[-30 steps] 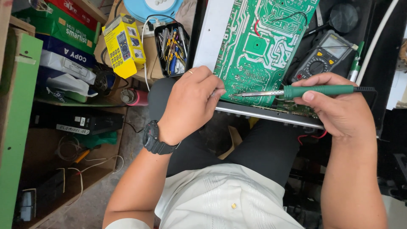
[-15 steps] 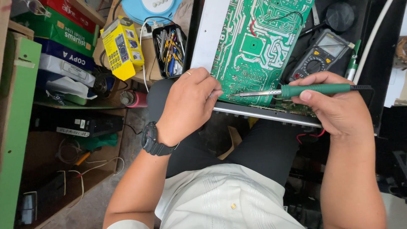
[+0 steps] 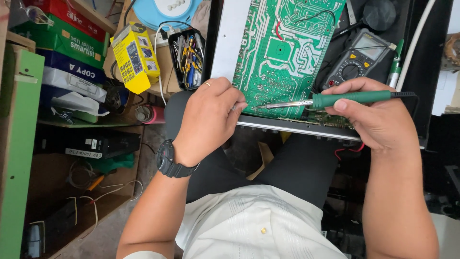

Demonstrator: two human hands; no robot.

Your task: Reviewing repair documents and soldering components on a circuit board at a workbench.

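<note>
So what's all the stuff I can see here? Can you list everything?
circuit board: one, green, top middle, on a grey metal frame
soldering iron: one, green handle, metal tip on the board's lower edge
multimeter: one, dark with a dial, right of the board
tool tray: one, black, full of small tools, left of the board
yellow box: one, left of the tray
stacked boxes: several, red, green, blue, on the left shelf
green pen: one, right of the multimeter
wristwatch: one, black, left wrist
left hand: fingers at the board's lower left edge
right hand: holds the soldering iron
</note>
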